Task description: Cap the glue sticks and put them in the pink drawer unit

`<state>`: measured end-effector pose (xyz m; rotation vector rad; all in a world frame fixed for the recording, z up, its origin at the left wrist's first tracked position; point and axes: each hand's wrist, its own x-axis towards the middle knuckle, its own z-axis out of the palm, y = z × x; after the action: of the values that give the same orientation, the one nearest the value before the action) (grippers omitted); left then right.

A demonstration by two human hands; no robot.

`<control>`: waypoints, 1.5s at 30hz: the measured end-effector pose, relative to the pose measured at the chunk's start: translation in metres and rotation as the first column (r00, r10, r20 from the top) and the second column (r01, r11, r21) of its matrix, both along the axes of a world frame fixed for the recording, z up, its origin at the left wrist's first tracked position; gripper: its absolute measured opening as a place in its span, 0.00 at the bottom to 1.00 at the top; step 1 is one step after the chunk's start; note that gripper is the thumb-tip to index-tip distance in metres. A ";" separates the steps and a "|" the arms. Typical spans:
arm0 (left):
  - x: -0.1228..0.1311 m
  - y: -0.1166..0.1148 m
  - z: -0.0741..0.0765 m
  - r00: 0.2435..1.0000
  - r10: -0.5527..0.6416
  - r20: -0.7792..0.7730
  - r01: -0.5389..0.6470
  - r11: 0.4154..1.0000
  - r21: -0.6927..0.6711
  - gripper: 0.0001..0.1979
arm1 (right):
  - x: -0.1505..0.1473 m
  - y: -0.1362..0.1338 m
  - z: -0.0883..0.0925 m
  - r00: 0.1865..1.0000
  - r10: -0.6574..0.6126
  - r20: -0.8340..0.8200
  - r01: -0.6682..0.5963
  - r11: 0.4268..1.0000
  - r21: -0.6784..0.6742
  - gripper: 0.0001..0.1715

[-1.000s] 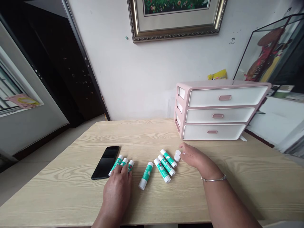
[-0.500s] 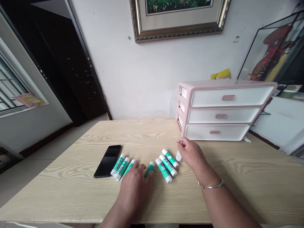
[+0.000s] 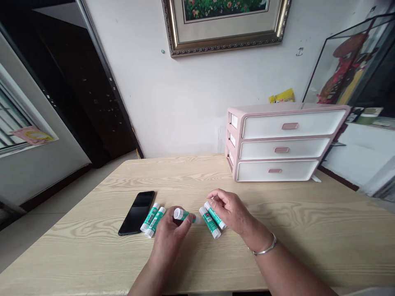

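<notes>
On the pale wood-grain tabletop (image 3: 308, 230), the left hand (image 3: 171, 234) grips a green-and-white glue stick (image 3: 182, 215) lifted just off the surface. The right hand (image 3: 230, 211) curls loosely over two more sticks (image 3: 211, 220); whether it grips anything cannot be told. Another pair (image 3: 151, 217) lies beside a black phone (image 3: 137, 211). Farther back stands a pink three-drawer organizer (image 3: 284, 144), then the white wall with a gilt-framed picture (image 3: 226, 24).

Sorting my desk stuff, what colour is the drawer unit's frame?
Pale pink frame on the drawer unit, with white drawer fronts; the head view shows it.
</notes>
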<state>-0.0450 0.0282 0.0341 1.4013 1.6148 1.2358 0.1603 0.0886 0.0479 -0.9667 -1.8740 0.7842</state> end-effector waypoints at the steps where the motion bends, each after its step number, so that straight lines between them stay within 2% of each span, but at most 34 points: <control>1: 0.001 -0.001 0.001 0.991 -0.005 0.135 0.003 1.000 0.011 0.21 | -0.002 -0.002 0.000 0.999 0.032 0.002 -0.032 0.999 -0.012 0.15; 3: 0.004 -0.003 0.001 0.929 -0.019 0.370 0.007 0.999 0.034 0.23 | -0.005 -0.007 0.003 0.997 0.072 0.032 -0.072 0.997 -0.023 0.17; 5: 0.008 -0.006 0.000 0.848 -0.032 0.529 0.003 0.998 0.056 0.24 | -0.007 -0.011 0.007 0.992 0.108 0.062 -0.106 0.994 -0.036 0.19; 8: 0.014 -0.011 -0.004 0.786 -0.079 0.613 0.038 0.996 0.079 0.24 | -0.010 -0.016 0.013 0.989 0.148 0.029 -0.147 0.988 -0.048 0.23; 10: 0.016 -0.015 -0.008 0.813 -0.125 0.569 0.099 0.992 0.076 0.22 | -0.013 -0.017 0.012 0.987 0.158 -0.018 -0.159 0.987 -0.036 0.23; 12: 0.019 -0.018 -0.009 0.876 -0.171 0.451 0.156 0.985 0.070 0.20 | -0.016 -0.017 0.009 0.989 0.138 -0.046 -0.139 0.990 -0.019 0.21; 15: 0.022 -0.021 -0.007 0.964 -0.233 0.126 0.219 0.969 0.114 0.18 | -0.018 -0.015 0.002 0.995 0.086 -0.040 -0.086 0.996 0.008 0.17; 18: 0.027 -0.022 -0.003 0.944 -0.236 -0.230 0.269 0.955 0.127 0.18 | -0.019 -0.017 -0.003 0.998 0.066 -0.016 -0.066 0.997 0.032 0.11; 20: 0.031 -0.022 0.002 0.908 -0.242 -0.341 0.285 0.955 0.082 0.19 | -0.020 -0.020 -0.005 0.998 0.062 -0.004 -0.062 0.998 0.023 0.10; 23: 0.034 -0.024 0.009 0.900 -0.334 -0.278 0.356 0.934 0.029 0.19 | -0.020 -0.022 -0.009 0.995 0.097 -0.007 -0.097 0.995 -0.009 0.13; 26: 0.032 -0.036 0.011 0.893 -0.449 -0.033 0.448 0.893 -0.033 0.24 | -0.009 -0.011 -0.014 0.990 0.119 -0.070 -0.121 0.992 -0.029 0.15; 28: 0.027 -0.045 0.008 0.866 -0.470 0.168 0.493 0.859 -0.137 0.29 | 0.006 0.006 -0.015 0.985 0.023 -0.171 -0.033 0.998 -0.052 0.15; 29: 0.024 -0.049 0.005 0.867 -0.442 0.230 0.484 0.857 -0.176 0.30 | 0.015 0.015 -0.014 0.969 -0.076 -0.235 0.061 0.996 -0.068 0.15; 30: 0.020 -0.051 0.001 0.871 -0.433 0.230 0.478 0.856 -0.197 0.30 | 0.023 0.024 -0.012 0.938 -0.174 -0.300 0.157 0.984 -0.080 0.14; 32: 0.010 -0.051 -0.008 0.912 -0.409 0.020 0.408 0.901 -0.147 0.27 | 0.035 0.038 -0.007 0.847 -0.369 -0.384 0.363 0.927 -0.089 0.13; 34: 0.001 -0.046 -0.017 0.910 -0.282 -0.305 0.275 0.959 -0.068 0.22 | 0.040 0.044 -0.003 0.794 -0.495 -0.352 0.505 0.860 -0.070 0.13; 36: -0.007 -0.038 -0.026 0.811 -0.078 -0.580 0.108 0.994 0.018 0.18 | 0.039 0.044 -0.003 0.799 -0.555 -0.231 0.570 0.822 -0.003 0.14; 38: -0.012 -0.032 -0.033 0.653 0.067 -0.755 0.011 0.995 0.098 0.16 | 0.038 0.043 -0.005 0.808 -0.581 -0.094 0.588 0.805 0.076 0.16; 41: -0.018 -0.027 -0.040 0.443 0.200 -0.874 0.010 0.974 0.228 0.14 | 0.045 0.046 -0.005 0.761 -0.644 0.078 0.635 0.764 0.113 0.18; 43: -0.021 -0.026 -0.041 0.361 0.259 -0.896 0.050 0.954 0.295 0.13 | 0.052 0.048 -0.002 0.705 -0.682 0.197 0.679 0.728 0.089 0.18; 45: -0.023 -0.025 -0.039 0.320 0.298 -0.899 0.061 0.941 0.333 0.13 | 0.058 0.050 0.002 0.666 -0.679 0.309 0.700 0.712 0.057 0.17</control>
<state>-0.0680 0.0032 -0.0049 2.5779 2.3722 0.6834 0.2185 0.1389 0.0503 -1.7879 -1.5196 0.2254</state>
